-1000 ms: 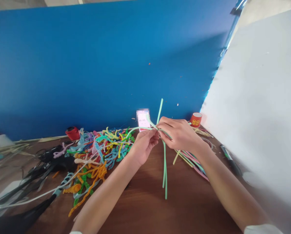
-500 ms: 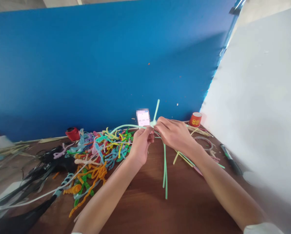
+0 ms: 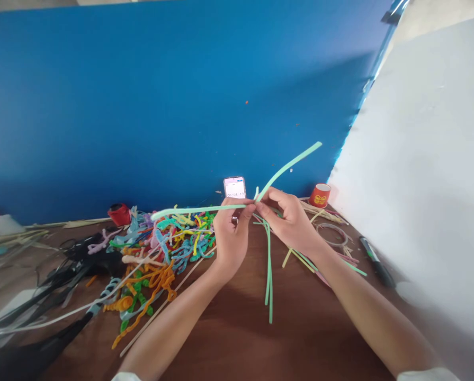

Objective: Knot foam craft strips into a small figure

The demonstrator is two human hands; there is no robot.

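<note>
My left hand (image 3: 233,225) pinches a pale green fuzzy stem (image 3: 197,210), whose free end reaches out to the left over the colourful pile. Close beside it, my right hand (image 3: 286,217) pinches the green strand (image 3: 294,161) that rises up and to the right. The strands meet between my fingertips, where a short green tip points up. Whether they are one piece or several is hidden by the fingers. More green stems (image 3: 269,270) lie on the brown table (image 3: 240,328) below my hands.
A heap of coloured fuzzy stems (image 3: 181,238) lies left, with black cables and a red object (image 3: 119,215). A phone (image 3: 235,188) stands against the blue panel (image 3: 161,106). Right are a red cup (image 3: 320,196), wire coil, yellow stems and a marker (image 3: 376,261).
The right strand has swung from nearly upright to slanting right, and the left one is straighter. My right hand has turned, its fingers more spread around the pinch.
</note>
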